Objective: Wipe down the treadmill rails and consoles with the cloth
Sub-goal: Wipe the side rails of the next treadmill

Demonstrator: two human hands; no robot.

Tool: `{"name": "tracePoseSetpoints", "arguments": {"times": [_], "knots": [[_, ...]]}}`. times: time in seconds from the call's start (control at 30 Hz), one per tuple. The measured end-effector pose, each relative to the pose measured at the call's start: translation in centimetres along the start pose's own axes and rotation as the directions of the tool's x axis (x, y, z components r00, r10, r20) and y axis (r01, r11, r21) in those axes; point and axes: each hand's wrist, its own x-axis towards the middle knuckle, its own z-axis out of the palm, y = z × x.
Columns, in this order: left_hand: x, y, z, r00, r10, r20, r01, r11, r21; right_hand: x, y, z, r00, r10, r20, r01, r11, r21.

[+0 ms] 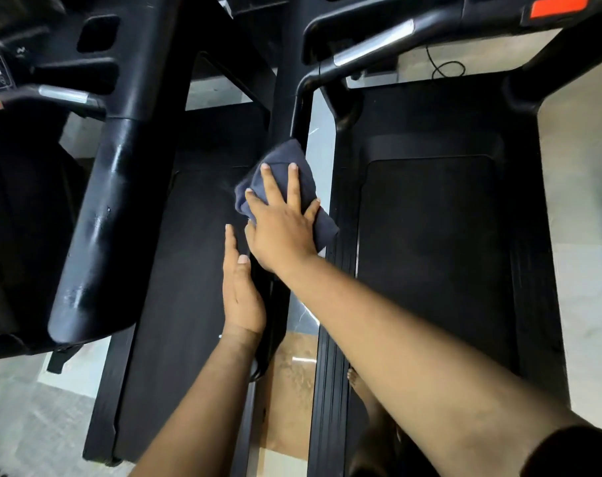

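Black treadmill decks (430, 253) either side of the hands, black handrail (301, 108) running up beyond the right hand (280, 228), its fingers spread flat pressing a folded grey-blue cloth (282, 156) apparently onto the rail, left hand (241, 297) just below, fingers straight, holding nothing

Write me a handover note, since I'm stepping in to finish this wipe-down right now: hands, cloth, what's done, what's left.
Right hand: fingers spread flat, pressing the folded grey-blue cloth onto the black handrail that runs between the two treadmills.
Left hand: open, holds nothing, fingers straight beside the same rail, nearer you.
Done: cannot tell from this view which surfaces are already wiped.
Left: likely the silver-grip handlebar on the right-hand machine, the wide glossy black rail on the left-hand machine and both consoles.
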Motion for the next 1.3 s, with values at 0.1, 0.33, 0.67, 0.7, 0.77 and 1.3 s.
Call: {"name": "tracePoseSetpoints", "arguments": {"times": [0.1, 0.33, 0.67, 0.7, 0.77, 1.3], "knots": [[-1.5, -0.5, -0.4, 0.995, -0.078, 0.069, 0.083, 0.994, -0.068, -3.6, 0.8, 1.6, 0.994, -0.055, -0.090, 0.073, 0.975, 0.212], [-1.6, -1.5, -0.4, 0.985, 0.052, 0.162, -0.083, 0.978, 0.191, -4.6, 2.4, 4.2, 0.993, 0.082, -0.085, 0.002, 0.705, 0.709], [-1.5, -1.8, -0.4, 0.984, 0.035, 0.175, -0.086, 0.952, 0.294, -13.8, 1.8, 8.7, 0.951, 0.275, 0.140, -0.225, 0.305, 0.926], [-1.6, -1.7, -0.5, 0.982, 0.040, 0.183, -0.096, 0.948, 0.303, -13.1, 2.0, 8.5, 0.948, 0.274, 0.159, -0.231, 0.255, 0.939], [-1.6, -1.6, -0.6, 0.980, 0.047, 0.193, -0.104, 0.950, 0.295, -9.1, 2.7, 7.2, 0.914, 0.343, 0.219, -0.300, 0.206, 0.931], [-4.1, -1.0, -1.9, 0.989, -0.112, 0.101, 0.142, 0.912, -0.385, -10.7, -2.0, 3.2, 0.991, 0.104, -0.086, -0.088, 0.982, 0.170]]}}
